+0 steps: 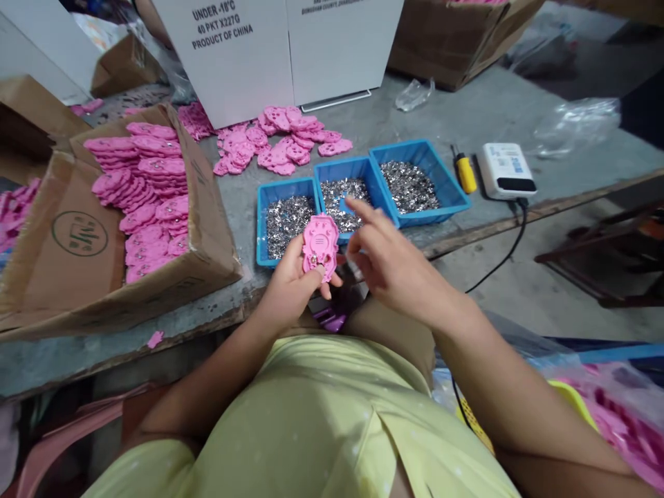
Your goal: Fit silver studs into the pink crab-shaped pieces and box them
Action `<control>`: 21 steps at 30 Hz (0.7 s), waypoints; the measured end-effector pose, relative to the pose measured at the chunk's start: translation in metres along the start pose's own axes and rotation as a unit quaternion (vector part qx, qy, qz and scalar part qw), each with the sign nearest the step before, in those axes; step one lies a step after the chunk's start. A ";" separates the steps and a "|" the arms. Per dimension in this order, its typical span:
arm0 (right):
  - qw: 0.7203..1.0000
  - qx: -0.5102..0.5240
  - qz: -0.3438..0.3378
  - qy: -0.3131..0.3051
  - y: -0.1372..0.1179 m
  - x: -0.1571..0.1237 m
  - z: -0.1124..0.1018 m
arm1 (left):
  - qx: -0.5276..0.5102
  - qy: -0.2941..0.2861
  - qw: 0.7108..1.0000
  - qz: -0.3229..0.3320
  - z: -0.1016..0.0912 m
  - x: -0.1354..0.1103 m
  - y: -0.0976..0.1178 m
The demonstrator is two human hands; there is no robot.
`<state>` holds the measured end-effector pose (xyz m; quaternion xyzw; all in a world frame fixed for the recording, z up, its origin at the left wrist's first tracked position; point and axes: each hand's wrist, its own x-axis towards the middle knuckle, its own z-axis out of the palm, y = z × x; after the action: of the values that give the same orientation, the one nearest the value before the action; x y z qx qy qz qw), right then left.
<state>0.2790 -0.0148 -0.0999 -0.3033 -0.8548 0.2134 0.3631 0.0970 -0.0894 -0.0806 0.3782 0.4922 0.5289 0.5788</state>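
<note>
My left hand (292, 282) holds a pink plastic shell (320, 243) in front of the trays, thumb on its lower end. Raised posts and a slotted patch show on the shell's face, with a small metal bit near the thumb. My right hand (391, 263) hovers just right of the shell, index finger stretched out and the other fingers partly bent; nothing shows between them. Beyond the hands stand three blue trays of small shiny metal parts: a left tray (261, 225), a middle tray (337, 164) partly covered by my right fingers, and a right tray (451, 196).
At left, a cardboard box (207, 232) holds stacked pink shells (155, 166). More loose shells (283, 142) lie behind the trays, before a white carton (249, 76). A yellow-handled tool (465, 174) and a white device (505, 169) with a black cable sit at right.
</note>
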 end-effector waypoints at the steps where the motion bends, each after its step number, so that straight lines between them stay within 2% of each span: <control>1: 0.999 -0.006 0.007 0.036 0.002 0.003 -0.001 | 0.000 0.007 1.000 0.004 -0.001 0.000 0.001; 3: 0.994 -0.024 0.029 0.099 0.008 0.009 -0.003 | 0.000 0.019 1.000 0.009 -0.003 -0.001 0.002; 4: 0.993 -0.026 0.035 0.110 0.011 0.011 -0.003 | 0.000 0.023 1.000 0.006 -0.004 -0.001 0.003; 7: 0.995 -0.006 0.035 0.091 0.008 0.012 0.000 | -0.008 0.025 1.000 -0.010 -0.005 -0.002 0.006; 9: 0.996 0.027 0.031 0.078 -0.006 0.012 0.003 | -0.018 0.032 0.999 -0.010 -0.005 -0.003 0.007; 11: 0.993 0.100 -0.002 0.059 -0.025 0.016 0.005 | -0.018 0.074 0.997 0.017 -0.006 -0.001 0.007; 12: 0.989 0.144 -0.028 0.031 -0.034 0.020 0.006 | -0.028 0.104 0.993 0.042 -0.007 0.001 0.007; 13: 0.980 0.183 -0.063 -0.038 -0.042 0.025 0.006 | -0.043 0.131 0.988 0.068 -0.008 0.003 0.007; 14: 0.966 0.217 -0.102 -0.092 -0.049 0.029 0.006 | -0.040 0.123 0.990 0.062 -0.009 0.004 0.006; 16: 0.945 0.251 -0.149 -0.145 -0.060 0.032 0.002 | -0.020 0.067 0.998 -0.003 -0.009 0.005 0.005; 21: 0.973 0.198 -0.111 -0.048 -0.059 0.027 -0.007 | -0.059 0.112 0.992 0.027 0.000 0.004 0.007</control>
<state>0.2480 -0.0387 -0.0476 -0.1180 -0.8403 0.3515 0.3956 0.0950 -0.0843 -0.0745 0.2946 0.5113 0.6119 0.5267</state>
